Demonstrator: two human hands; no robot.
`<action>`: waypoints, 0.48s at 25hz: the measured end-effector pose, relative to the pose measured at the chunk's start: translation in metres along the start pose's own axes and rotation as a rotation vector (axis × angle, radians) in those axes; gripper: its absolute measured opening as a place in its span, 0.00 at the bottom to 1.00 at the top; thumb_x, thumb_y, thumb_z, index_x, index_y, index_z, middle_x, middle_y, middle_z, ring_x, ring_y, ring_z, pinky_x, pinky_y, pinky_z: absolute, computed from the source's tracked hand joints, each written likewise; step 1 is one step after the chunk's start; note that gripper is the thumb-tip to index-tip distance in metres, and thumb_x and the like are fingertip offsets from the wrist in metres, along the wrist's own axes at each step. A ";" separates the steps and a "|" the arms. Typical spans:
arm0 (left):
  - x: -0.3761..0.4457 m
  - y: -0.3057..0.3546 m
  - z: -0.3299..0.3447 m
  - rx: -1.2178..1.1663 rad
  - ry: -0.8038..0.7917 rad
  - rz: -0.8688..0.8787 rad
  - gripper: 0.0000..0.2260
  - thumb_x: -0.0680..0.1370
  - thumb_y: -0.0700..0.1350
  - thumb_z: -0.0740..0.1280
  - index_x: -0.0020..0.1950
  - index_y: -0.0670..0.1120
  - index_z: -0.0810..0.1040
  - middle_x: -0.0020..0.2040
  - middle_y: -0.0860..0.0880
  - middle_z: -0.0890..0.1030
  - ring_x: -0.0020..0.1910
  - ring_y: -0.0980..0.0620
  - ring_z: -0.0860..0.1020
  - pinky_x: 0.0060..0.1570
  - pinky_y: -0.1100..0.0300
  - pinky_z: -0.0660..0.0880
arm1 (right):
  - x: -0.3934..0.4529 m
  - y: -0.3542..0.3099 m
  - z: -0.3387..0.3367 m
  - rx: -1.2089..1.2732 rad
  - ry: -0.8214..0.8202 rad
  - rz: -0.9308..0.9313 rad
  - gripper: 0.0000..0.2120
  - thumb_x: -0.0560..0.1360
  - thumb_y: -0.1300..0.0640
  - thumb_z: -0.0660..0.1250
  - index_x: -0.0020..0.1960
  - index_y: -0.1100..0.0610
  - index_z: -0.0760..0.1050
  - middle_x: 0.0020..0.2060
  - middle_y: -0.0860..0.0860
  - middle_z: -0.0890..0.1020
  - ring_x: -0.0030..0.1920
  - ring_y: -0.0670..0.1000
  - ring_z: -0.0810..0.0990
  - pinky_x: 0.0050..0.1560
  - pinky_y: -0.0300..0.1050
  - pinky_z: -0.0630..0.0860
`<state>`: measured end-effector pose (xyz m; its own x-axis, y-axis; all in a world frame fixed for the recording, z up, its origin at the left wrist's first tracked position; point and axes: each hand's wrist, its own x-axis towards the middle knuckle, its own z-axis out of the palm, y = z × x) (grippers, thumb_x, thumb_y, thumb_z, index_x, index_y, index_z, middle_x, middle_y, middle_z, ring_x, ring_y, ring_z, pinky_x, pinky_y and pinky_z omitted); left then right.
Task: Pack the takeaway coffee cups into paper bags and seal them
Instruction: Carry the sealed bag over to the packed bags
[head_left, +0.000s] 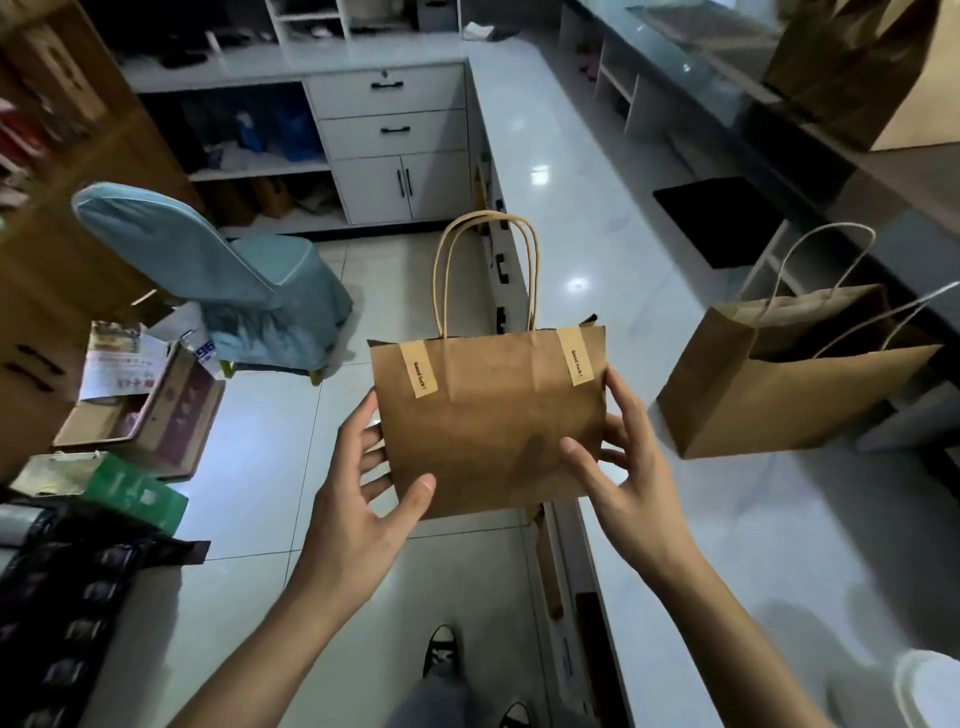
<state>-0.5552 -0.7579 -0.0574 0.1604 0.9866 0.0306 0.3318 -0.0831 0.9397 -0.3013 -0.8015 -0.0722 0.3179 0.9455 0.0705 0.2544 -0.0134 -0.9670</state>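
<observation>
A small brown paper bag with twisted paper handles is held up in the air over the floor, beside the white counter's edge. Two tan tape strips printed "Good luck!" close its top, one at each side. My left hand holds its lower left side, thumb on the front face and fingers behind. My right hand holds the lower right side the same way. What the bag contains is hidden. A second, larger brown paper bag stands open on the counter to the right.
The white counter runs from the right foreground back to drawers. A black mat lies on it. A white cup shows at the bottom right. A chair in a blue cover and cardboard boxes crowd the floor at left.
</observation>
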 end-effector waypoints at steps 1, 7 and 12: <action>0.011 0.002 0.002 0.001 0.000 -0.002 0.40 0.69 0.58 0.73 0.78 0.64 0.59 0.71 0.54 0.72 0.67 0.54 0.75 0.65 0.49 0.77 | 0.012 -0.001 0.000 0.002 0.001 0.006 0.37 0.72 0.39 0.69 0.76 0.29 0.56 0.68 0.45 0.76 0.60 0.43 0.79 0.50 0.30 0.77; 0.092 0.007 0.010 -0.008 -0.022 0.029 0.39 0.69 0.56 0.72 0.78 0.64 0.59 0.70 0.56 0.72 0.66 0.59 0.75 0.62 0.57 0.77 | 0.086 -0.004 0.002 -0.024 0.054 -0.012 0.35 0.76 0.44 0.71 0.77 0.31 0.58 0.65 0.44 0.78 0.62 0.43 0.78 0.59 0.34 0.76; 0.171 0.014 0.009 -0.020 -0.060 0.088 0.40 0.69 0.56 0.71 0.79 0.61 0.59 0.71 0.55 0.72 0.65 0.60 0.74 0.59 0.62 0.76 | 0.156 -0.015 0.011 -0.051 0.092 -0.011 0.34 0.74 0.39 0.68 0.76 0.29 0.56 0.64 0.36 0.74 0.61 0.41 0.78 0.56 0.34 0.75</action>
<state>-0.5148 -0.5920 -0.0418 0.2438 0.9653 0.0934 0.2950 -0.1656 0.9410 -0.2655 -0.6499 -0.0493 0.3968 0.9118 0.1056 0.3033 -0.0217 -0.9526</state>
